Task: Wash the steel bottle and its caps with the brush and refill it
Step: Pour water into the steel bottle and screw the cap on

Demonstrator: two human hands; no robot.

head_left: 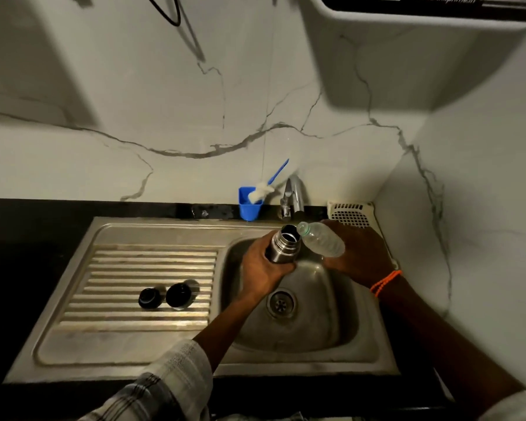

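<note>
Holding the steel bottle (284, 246) over the sink (325, 326) basin, the left hand (263, 268) wraps its body, while the right hand (357, 253) grips a tilted plastic bottle (322, 242) at its open mouth. Two caps (164, 295) sit on the drainboard; the brush (266, 186) stands in a blue holder (249, 208) at the sink's far edge.

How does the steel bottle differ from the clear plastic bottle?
The steel bottle is opaque, shiny metal; the clear plastic bottle is see-through and ribbed. The left hand holds the steel one nearly upright; the right hand tips the plastic one, mouth toward the steel mouth. Both are uncapped, above the sink.
</note>
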